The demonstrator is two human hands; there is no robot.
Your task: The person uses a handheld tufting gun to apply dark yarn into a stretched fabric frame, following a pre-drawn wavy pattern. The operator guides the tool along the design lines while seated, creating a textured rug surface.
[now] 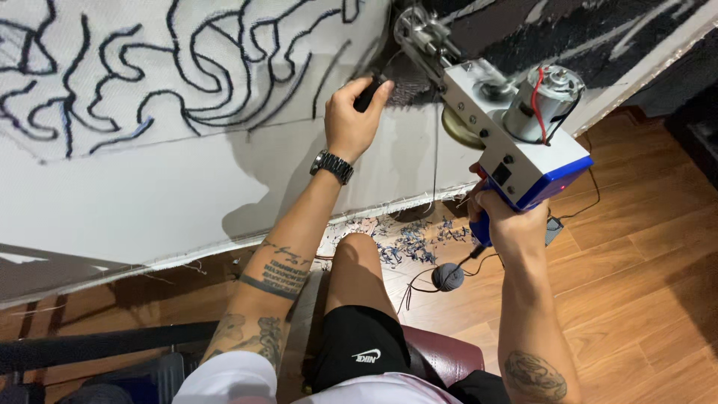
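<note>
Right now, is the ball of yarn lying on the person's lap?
No, the ball of yarn lies on the wooden floor, beside the knee.

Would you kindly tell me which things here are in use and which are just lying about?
In use:
tufting gun, gripped by right hand and left hand
stretched cloth

Lying about:
yarn ball
yarn scraps

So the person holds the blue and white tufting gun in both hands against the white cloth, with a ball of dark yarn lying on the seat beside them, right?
Not quite: the ball of dark yarn lies on the wooden floor, not on the seat. The head view shows it below the tufting gun, near the yarn scraps. The rest holds: the left hand grips the front handle, the right hand the blue grip, against the white cloth.
</note>
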